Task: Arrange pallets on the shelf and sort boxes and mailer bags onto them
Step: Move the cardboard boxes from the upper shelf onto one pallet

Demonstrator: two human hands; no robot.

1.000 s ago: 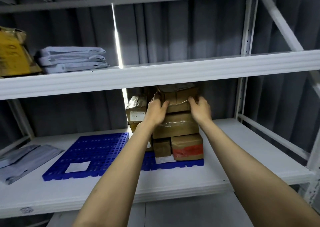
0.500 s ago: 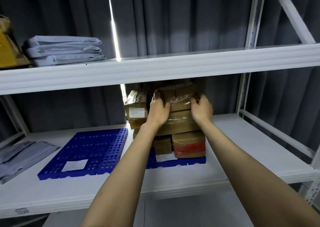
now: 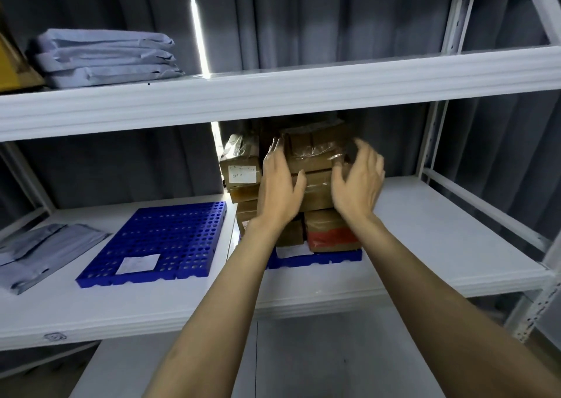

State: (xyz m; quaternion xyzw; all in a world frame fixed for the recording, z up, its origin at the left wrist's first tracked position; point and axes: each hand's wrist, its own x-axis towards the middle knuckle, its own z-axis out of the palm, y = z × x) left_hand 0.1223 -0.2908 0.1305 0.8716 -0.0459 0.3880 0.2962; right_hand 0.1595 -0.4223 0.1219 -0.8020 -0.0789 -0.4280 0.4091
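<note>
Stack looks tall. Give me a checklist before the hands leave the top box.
1. Top box seated on stack: cannot tell, motion blur.
2. Left hand clear of the box: not ok, fingers against its side.
3. Right hand grip released: ok, fingers spread.
4. Boxes on right pallet: ok.
5. Left pallet free for mailers: ok, only a paper slip.
6. Gray mailer bags sorted: not ok, on bare shelf.

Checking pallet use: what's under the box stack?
A blue pallet shows beneath the box stack; only its front edge is visible. A white label lies there. The rest is covered by boxes and arms.
</note>
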